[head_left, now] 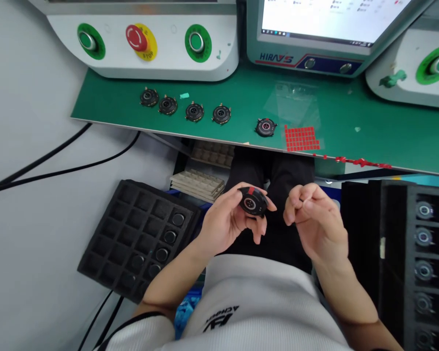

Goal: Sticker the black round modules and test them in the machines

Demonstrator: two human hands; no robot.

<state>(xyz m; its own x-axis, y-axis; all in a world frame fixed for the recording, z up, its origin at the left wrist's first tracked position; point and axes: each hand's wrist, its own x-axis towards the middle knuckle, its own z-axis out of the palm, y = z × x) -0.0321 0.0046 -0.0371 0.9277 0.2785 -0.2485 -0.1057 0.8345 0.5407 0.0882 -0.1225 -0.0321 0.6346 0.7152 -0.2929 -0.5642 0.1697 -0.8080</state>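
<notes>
My left hand (225, 219) is closed around the edges of a round black smartwatch body (254, 202), its sensor side facing up and a red sticker strip at its rim. To the right and apart from it, my right hand (320, 219) is pinched, thumb against forefinger; a tiny dark bit shows there, too small to name. On the green bench another watch body (266, 127) with a red mark lies beside a sheet of small red stickers (302, 139). Farther left, several similar watch bodies (194, 111) lie in a row.
A black foam tray (131, 219) with round parts in some pockets is at left, near stacked beige trays (197, 184). Another tray (409, 243) holding watch bodies stands at right. Red sticker scraps (362, 163) cling to the bench edge. Behind are a red stop button (136, 38) and a monitor (314, 22).
</notes>
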